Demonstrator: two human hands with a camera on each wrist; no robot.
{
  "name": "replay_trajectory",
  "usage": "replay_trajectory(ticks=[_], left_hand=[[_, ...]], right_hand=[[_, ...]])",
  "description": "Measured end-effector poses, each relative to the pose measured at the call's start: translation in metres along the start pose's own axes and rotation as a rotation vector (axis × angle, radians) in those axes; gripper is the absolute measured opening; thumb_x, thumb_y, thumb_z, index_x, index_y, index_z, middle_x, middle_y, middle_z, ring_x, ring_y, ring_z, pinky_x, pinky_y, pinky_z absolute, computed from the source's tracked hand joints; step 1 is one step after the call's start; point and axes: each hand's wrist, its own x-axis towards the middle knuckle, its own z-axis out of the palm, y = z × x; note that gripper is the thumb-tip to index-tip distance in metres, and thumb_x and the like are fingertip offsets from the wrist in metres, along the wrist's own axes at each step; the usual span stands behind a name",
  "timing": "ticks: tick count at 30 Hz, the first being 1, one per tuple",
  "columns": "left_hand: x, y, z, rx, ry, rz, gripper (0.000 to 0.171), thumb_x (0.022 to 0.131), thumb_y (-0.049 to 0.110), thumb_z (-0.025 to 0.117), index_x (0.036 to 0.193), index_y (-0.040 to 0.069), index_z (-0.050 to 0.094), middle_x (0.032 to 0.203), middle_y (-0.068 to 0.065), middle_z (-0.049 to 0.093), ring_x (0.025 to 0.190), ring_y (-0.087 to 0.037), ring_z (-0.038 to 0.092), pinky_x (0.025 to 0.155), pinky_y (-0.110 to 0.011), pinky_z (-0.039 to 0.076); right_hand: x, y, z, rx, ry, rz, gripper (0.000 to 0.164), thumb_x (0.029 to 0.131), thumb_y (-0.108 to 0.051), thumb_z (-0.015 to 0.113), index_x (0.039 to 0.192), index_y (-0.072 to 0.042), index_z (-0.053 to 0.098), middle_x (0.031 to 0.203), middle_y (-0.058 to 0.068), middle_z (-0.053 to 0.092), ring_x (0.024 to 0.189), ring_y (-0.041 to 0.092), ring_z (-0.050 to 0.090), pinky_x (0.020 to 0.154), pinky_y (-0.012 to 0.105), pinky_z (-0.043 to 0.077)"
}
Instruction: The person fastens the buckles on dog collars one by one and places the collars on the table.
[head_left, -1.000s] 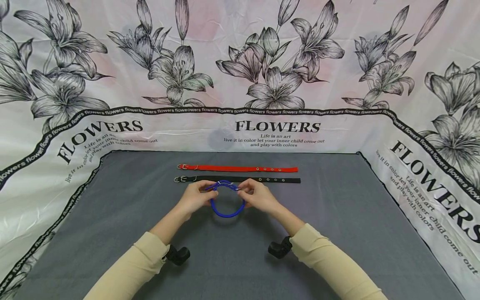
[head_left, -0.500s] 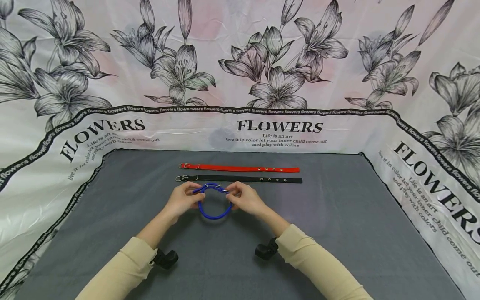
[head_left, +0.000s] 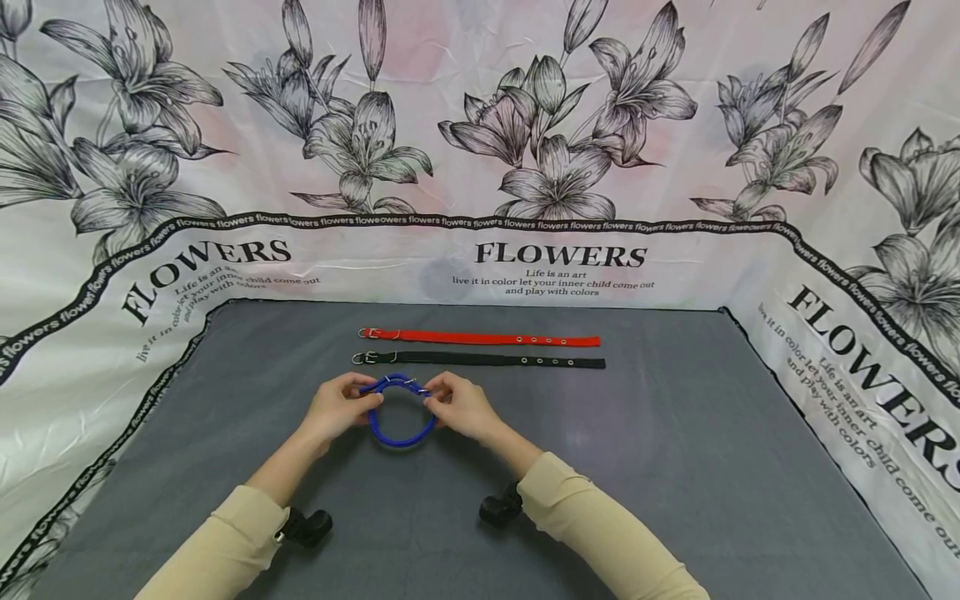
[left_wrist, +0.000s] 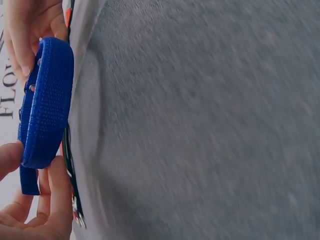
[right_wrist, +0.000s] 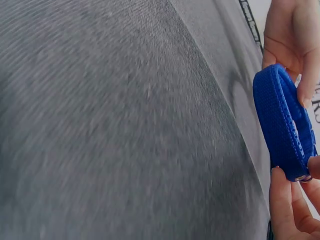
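Note:
A blue woven collar (head_left: 401, 442), fastened into a loop, is held up in front of me between both hands. My left hand (head_left: 337, 407) pinches its left side, where the strap's loose end pokes out; the left wrist view shows that blue collar (left_wrist: 50, 105) between thumb and fingers. On the opposite side my right hand (head_left: 463, 407) pinches the loop near its metal buckle. In the right wrist view the blue collar (right_wrist: 277, 120) has its wide band facing the camera. Part of the buckle is hidden by the fingers.
Behind the hands, a red collar (head_left: 465, 337) and a black collar (head_left: 465, 359) lie straight and parallel on the grey cloth (head_left: 637, 467). A flower-printed white curtain (head_left: 555, 183) rises around the back and sides. Each wrist carries a small black camera.
Both hands have carried the blue loop to the left and slightly nearer to me, keeping their pinch on it. The red and black collars have stayed put on the cloth.

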Motion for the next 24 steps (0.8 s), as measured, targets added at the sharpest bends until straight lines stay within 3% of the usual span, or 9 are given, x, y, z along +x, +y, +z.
replay_trajectory(ticks=[9, 19, 24], left_hand=[[-0.003, -0.010, -0.019, 0.057, 0.025, -0.009, 0.037, 0.085, 0.015, 0.065, 0.118, 0.002, 0.055, 0.091, -0.011, 0.058, 0.070, -0.014, 0.064, 0.069, -0.034, 0.055], [-0.003, -0.018, -0.038, 0.096, 0.029, -0.030, 0.037, 0.085, 0.016, 0.066, 0.117, -0.001, 0.057, 0.099, -0.014, 0.060, 0.078, -0.013, 0.063, 0.069, -0.031, 0.055], [-0.002, -0.023, -0.044, 0.137, 0.044, -0.034, 0.036, 0.086, 0.016, 0.065, 0.116, -0.002, 0.059, 0.107, -0.017, 0.062, 0.082, -0.014, 0.064, 0.069, -0.030, 0.055]], right_hand=[[0.010, -0.008, 0.023, -0.052, 0.013, -0.023, 0.018, 0.087, -0.011, 0.062, 0.104, -0.008, 0.061, 0.082, 0.003, 0.066, 0.056, 0.009, 0.062, 0.051, 0.021, 0.050], [0.017, -0.019, 0.041, -0.223, 0.051, -0.085, 0.015, 0.086, -0.013, 0.063, 0.100, -0.009, 0.063, 0.075, -0.001, 0.063, 0.050, 0.003, 0.057, 0.048, 0.017, 0.044], [0.021, -0.022, 0.050, -0.355, 0.077, -0.118, 0.015, 0.085, -0.017, 0.065, 0.099, -0.012, 0.065, 0.075, -0.005, 0.061, 0.057, 0.001, 0.052, 0.052, 0.016, 0.040]])
